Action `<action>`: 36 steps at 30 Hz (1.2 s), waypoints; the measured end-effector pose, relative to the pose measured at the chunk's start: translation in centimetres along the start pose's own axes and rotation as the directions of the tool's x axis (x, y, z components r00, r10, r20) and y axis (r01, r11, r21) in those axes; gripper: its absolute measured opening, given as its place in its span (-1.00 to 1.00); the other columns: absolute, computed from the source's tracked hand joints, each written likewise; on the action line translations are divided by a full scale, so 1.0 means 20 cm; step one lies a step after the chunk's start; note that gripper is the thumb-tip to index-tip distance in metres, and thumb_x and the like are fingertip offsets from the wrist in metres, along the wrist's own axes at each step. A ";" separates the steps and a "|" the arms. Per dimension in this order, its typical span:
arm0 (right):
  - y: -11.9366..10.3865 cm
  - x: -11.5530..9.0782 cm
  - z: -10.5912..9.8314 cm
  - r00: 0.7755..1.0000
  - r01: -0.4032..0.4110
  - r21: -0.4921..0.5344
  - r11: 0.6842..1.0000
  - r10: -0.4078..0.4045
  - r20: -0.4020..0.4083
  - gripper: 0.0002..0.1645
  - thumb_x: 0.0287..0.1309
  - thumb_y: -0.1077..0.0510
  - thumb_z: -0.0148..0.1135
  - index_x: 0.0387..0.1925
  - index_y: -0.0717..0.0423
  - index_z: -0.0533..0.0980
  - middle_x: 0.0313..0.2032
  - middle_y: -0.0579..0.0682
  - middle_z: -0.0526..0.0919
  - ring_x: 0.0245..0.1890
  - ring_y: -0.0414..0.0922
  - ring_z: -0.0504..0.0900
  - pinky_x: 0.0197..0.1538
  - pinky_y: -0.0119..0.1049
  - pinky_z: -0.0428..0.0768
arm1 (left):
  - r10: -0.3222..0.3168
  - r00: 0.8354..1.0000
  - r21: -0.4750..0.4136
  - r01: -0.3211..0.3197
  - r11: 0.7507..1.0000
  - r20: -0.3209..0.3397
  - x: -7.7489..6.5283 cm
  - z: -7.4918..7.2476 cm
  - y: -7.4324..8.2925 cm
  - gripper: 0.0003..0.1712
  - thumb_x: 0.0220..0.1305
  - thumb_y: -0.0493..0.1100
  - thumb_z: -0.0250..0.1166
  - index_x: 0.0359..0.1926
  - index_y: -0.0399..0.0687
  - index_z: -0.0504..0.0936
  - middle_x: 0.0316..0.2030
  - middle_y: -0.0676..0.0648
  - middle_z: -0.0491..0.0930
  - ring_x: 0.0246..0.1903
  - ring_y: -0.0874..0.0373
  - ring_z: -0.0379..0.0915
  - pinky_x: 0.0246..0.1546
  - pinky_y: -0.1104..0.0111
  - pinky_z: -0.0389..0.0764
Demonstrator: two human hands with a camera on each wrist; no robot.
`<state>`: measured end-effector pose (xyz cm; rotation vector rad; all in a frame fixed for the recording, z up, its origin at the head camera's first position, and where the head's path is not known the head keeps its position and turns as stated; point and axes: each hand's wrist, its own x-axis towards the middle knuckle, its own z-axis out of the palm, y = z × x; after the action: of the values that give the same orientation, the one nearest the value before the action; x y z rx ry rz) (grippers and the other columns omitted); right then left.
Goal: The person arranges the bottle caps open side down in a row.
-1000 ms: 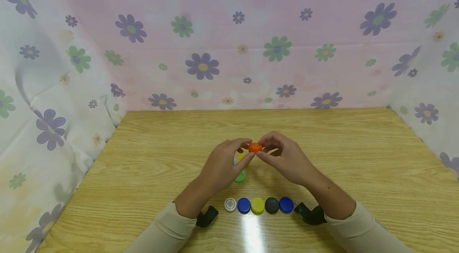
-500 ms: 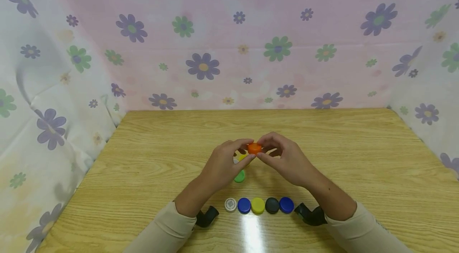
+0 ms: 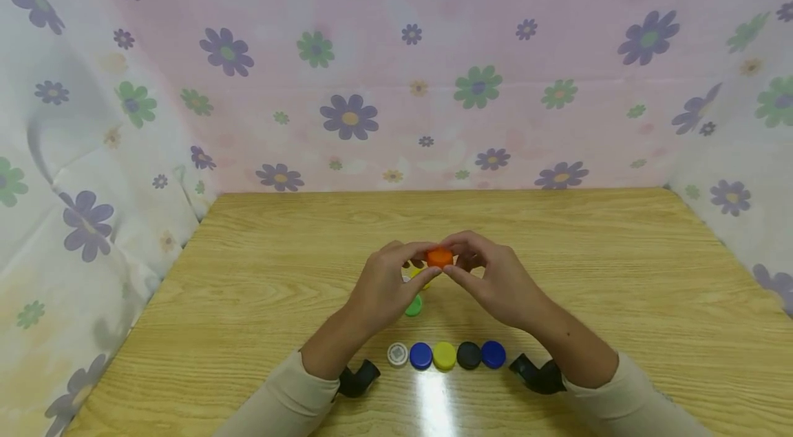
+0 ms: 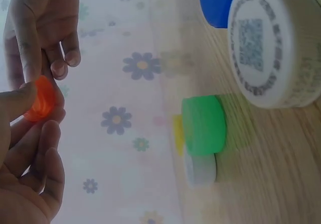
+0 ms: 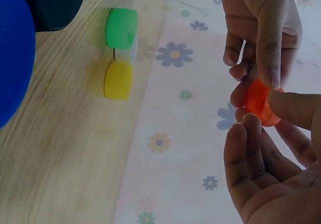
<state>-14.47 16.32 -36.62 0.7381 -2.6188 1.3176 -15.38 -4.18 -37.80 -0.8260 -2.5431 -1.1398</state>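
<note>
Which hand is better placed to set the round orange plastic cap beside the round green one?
Likely the left hand: both it and the right hand pinch the orange cap, but the left appears nearer the green cap.

Left hand (image 4: 24, 186) and right hand (image 4: 44, 20) pinch 1 orange cap (image 4: 42, 100); the desk (image 4: 271, 169) bears 1 green cap (image 4: 204, 126) and 1 printed white cap (image 4: 266, 45).

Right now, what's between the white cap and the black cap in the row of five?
In the head view, a blue cap and a yellow cap lie between the white cap and the black cap, blue beside white.
</note>
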 end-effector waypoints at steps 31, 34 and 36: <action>0.15 -0.44 -0.28 0.981 -0.116 -0.112 0.987 0.132 0.144 -0.69 0.23 -0.02 0.38 -0.01 -0.08 0.63 -0.12 -0.20 0.74 -0.23 -0.36 0.64 -0.21 -0.38 0.67 | 0.007 0.928 0.104 -0.050 0.993 0.372 -0.02 0.33 0.28 -0.63 0.32 0.06 0.36 0.07 0.05 0.65 -0.15 0.13 0.76 -0.21 0.37 0.65 -0.23 0.65 0.52; 0.17 -0.46 -0.29 0.975 -0.118 -0.097 0.988 0.134 0.178 -0.68 0.24 -0.06 0.37 -0.01 -0.08 0.63 -0.11 -0.18 0.74 -0.23 -0.37 0.64 -0.22 -0.38 0.66 | 0.027 0.914 0.138 -0.090 0.986 0.405 -0.02 0.35 0.29 -0.64 0.34 0.10 0.34 0.04 0.06 0.67 -0.16 0.17 0.77 -0.26 0.43 0.65 -0.12 0.52 0.56; 0.19 -0.48 -0.29 0.971 -0.122 -0.089 0.988 0.138 0.194 -0.67 0.23 -0.08 0.37 -0.01 -0.08 0.63 -0.11 -0.19 0.74 -0.23 -0.37 0.63 -0.22 -0.38 0.66 | 0.038 0.908 0.169 -0.119 0.978 0.416 -0.02 0.36 0.29 -0.64 0.33 0.13 0.33 0.03 0.09 0.68 -0.18 0.19 0.77 -0.27 0.46 0.63 -0.09 0.45 0.55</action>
<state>-8.54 26.29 -38.83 0.7335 -2.9037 1.2239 -11.52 4.07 -39.30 -1.2141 -2.8595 -0.7392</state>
